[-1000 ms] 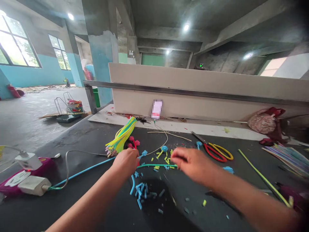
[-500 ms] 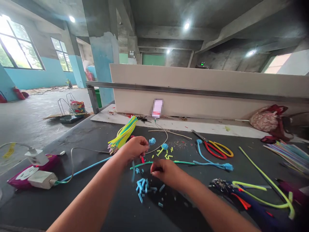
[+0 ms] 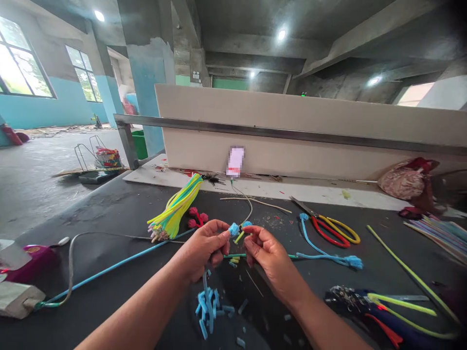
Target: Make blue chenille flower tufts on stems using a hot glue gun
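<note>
Pinched in the left hand (image 3: pixel 212 244) above the table (image 3: pixel 109 290), the small blue tuft (image 3: pixel 234 229) could drop or crush if that grip slackens or tightens, while the right hand (image 3: pixel 265 249) curls close beside it, whether gripping anything I cannot tell.

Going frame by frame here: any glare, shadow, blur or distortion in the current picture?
Head view: daylight washes out the leftmost window and the nearest ceiling light glares; head view: shadow darkens the black tabletop below the hands; head view: the phone is pixelated, the right-edge pipe-cleaner bundle looks smeared; head view: left hand and right hand look fairly sharp.
</note>
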Demonstrator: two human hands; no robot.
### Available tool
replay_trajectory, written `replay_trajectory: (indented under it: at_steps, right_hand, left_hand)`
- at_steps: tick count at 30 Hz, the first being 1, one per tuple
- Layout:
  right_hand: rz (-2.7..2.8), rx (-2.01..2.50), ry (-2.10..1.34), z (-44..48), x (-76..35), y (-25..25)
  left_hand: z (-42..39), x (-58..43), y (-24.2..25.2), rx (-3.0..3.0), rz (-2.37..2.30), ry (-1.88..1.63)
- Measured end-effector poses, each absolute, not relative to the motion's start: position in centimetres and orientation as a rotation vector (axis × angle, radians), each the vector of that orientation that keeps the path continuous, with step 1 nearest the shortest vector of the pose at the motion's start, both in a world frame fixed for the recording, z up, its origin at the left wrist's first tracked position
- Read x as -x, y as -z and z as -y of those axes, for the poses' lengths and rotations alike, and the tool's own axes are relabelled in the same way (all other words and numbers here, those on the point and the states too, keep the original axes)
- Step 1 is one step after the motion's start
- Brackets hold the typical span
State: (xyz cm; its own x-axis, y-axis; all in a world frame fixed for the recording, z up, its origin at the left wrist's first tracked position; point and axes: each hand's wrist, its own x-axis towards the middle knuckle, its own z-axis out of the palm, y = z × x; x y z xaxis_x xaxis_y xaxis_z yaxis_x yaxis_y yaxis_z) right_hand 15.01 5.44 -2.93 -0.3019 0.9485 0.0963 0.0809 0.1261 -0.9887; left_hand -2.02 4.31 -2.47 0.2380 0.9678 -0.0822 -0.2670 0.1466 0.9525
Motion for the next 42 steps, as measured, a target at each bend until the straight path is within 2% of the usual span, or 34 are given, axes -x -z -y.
replay_trajectory:
  at_steps: [4, 20, 31, 42]
  right_hand:
    - [1.457, 0.921, -1.416, -5.1, -15.1, 2.9]
    - [1.496, 0.984, -1.376, -5.1, -15.1, 3.1]
    - [1.584, 0.855, -1.392, -5.4, -16.0, 3.0]
    - [1.591, 0.853, -1.4, -5.5, -15.8, 2.8]
  left_hand:
    - [-3.9, 1.4, 2.5, -1.082, -0.918, -1.036]
    - [-3.4, 0.1, 2.1, -1.287, -1.345, -1.066]
    - [-2.8, 0.5, 1.7, -1.048, -1.097, -1.024]
    - [-2.9, -0.1, 2.1, -1.225, -1.218, -1.031]
